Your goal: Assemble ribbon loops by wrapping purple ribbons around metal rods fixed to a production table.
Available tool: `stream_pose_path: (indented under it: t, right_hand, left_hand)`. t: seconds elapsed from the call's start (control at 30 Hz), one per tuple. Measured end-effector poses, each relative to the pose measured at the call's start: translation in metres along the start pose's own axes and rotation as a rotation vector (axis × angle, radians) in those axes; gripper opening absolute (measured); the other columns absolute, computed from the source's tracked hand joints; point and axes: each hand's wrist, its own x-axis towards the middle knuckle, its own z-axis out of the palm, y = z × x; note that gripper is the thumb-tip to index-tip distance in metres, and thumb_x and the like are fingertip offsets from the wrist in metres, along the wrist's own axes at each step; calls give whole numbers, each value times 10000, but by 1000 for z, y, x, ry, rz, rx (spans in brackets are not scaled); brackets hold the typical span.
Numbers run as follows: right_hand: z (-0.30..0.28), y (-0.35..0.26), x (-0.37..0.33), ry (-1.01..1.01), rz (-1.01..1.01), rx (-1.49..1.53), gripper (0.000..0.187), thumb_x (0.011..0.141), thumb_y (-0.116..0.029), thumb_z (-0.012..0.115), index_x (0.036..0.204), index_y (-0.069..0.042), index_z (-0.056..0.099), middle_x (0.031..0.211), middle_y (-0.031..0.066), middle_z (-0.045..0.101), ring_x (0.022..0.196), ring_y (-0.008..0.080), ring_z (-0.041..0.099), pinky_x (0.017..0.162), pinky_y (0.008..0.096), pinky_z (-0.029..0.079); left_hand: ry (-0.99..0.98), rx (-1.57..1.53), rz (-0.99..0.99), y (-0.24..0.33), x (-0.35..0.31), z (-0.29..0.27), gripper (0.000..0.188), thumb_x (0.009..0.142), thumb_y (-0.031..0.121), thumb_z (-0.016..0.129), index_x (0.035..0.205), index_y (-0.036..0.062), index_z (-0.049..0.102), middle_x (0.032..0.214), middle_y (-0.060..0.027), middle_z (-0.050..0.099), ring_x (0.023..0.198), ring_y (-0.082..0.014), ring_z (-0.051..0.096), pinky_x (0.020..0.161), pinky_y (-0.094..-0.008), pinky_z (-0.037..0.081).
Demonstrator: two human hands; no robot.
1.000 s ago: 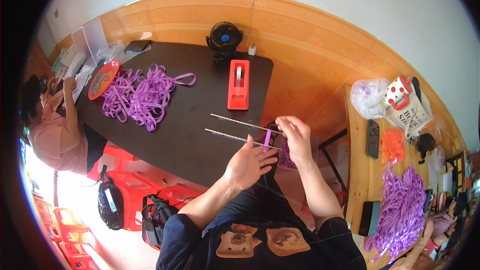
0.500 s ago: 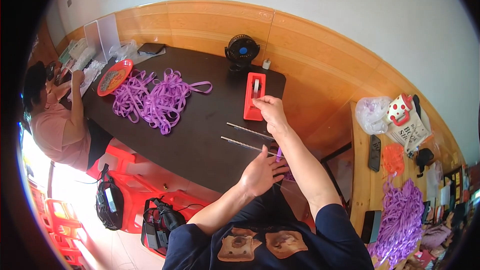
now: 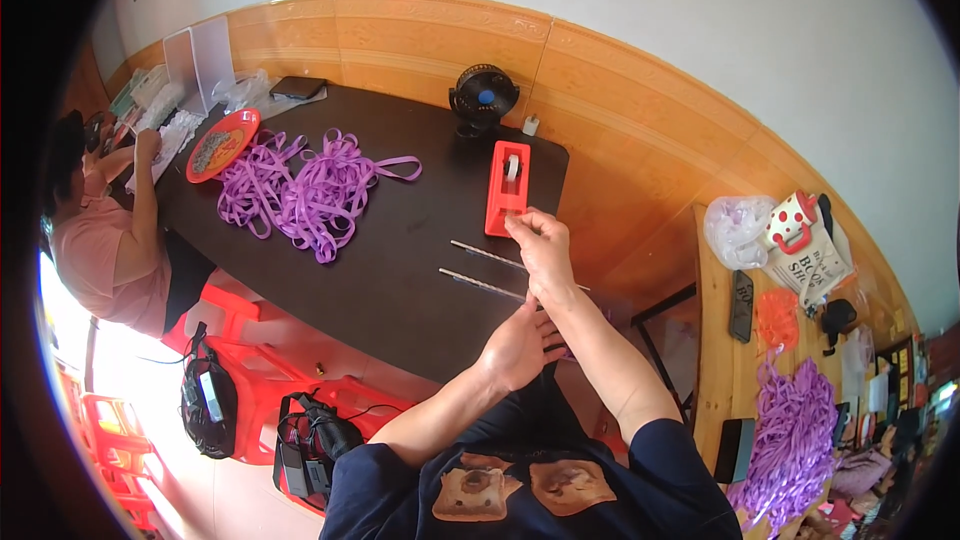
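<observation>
My right hand is closed in a pinch at the near end of a red tape dispenser. Whatever its fingertips hold is too small to make out. Below it, my left hand has its fingers spread, with the thumb close to my right wrist. Two thin, pale rods lie side by side over the dark table, and their right ends disappear behind my hands. A roll of tape sits in the dispenser. Beside my left fingers, a bit of purple ribbon is mostly hidden.
Purple ribbon lies heaped on the dark table, by a red plate of small grey pieces. A black fan stands behind. A person works at the left. More ribbon covers the wooden table on the right.
My right hand has drawn toward me, from over the dispenser to its near end, still pinching. My left hand stays nearly in place, fingers spread. The whole view has shifted slightly.
</observation>
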Motion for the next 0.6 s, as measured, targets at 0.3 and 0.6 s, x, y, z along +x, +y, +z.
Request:
stream_pose_path:
  t: [0.3,0.6]
  right_hand:
    - [-23,34,13,-77,-169,-293,106,731,-71,729,687,1,664,954,141,613,825,239,599,718,351,454]
    - [-112,-20,15,-691,161,-90,121,864,-111,628,802,-8,636,1293,143,505,1019,141,508,841,287,414]
  left_hand:
    - [42,-3,-37,1,-1,3,709,970,571,293,1372,-10,354,1379,-142,439,1243,-262,419,1012,-388,307]
    - [11,26,-23,1,0,-1,711,974,567,268,1406,5,323,1412,-168,412,1269,-298,402,1009,-403,310]
